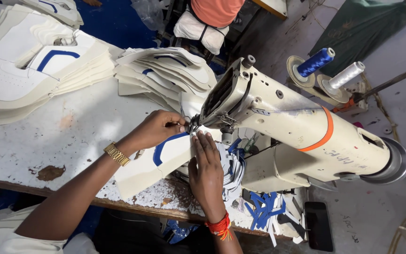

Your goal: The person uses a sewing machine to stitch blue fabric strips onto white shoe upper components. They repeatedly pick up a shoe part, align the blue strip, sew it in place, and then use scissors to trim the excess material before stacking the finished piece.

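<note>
A cream shoe-upper piece (pixel 165 162) with a curved blue strip lies under the needle of a cream sewing machine (pixel 287 127). My left hand (pixel 158 128), with a gold watch on its wrist, pinches the piece's far edge right at the presser foot (pixel 194 123). My right hand (pixel 206 170), a red thread band on its wrist, lies flat on the piece with its fingertips just short of the needle. Both hands press the piece down on the machine bed.
Stacks of cream cut pieces with blue strips (pixel 38 61) (pixel 165 70) lie on the worn white table (pixel 71 136). Blue (pixel 316 62) and white (pixel 347 75) thread spools stand behind the machine. Blue scraps (pixel 261 207) and a dark phone (pixel 318 226) lie near the front edge. Another person (pixel 214 14) sits beyond.
</note>
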